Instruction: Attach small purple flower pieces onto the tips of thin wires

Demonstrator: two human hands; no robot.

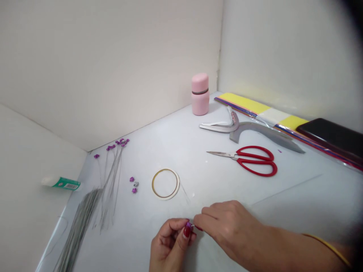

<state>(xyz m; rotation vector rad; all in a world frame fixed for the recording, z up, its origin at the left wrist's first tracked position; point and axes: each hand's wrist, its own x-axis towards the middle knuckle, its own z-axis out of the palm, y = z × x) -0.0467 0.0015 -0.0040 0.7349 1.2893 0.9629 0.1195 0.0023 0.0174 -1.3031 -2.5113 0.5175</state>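
Though partly hidden, purple piece (190,226) between tightly pinched left fingers (174,225), right fingers (204,220) closed on adjoining wire (193,225).

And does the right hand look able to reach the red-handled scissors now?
Probably yes: nothing seems to stand between the right hand and the red-handled scissors, though it looks busy with a thin wire at the purple star.

Light is bright and diffuse; right corners blur into darkness.
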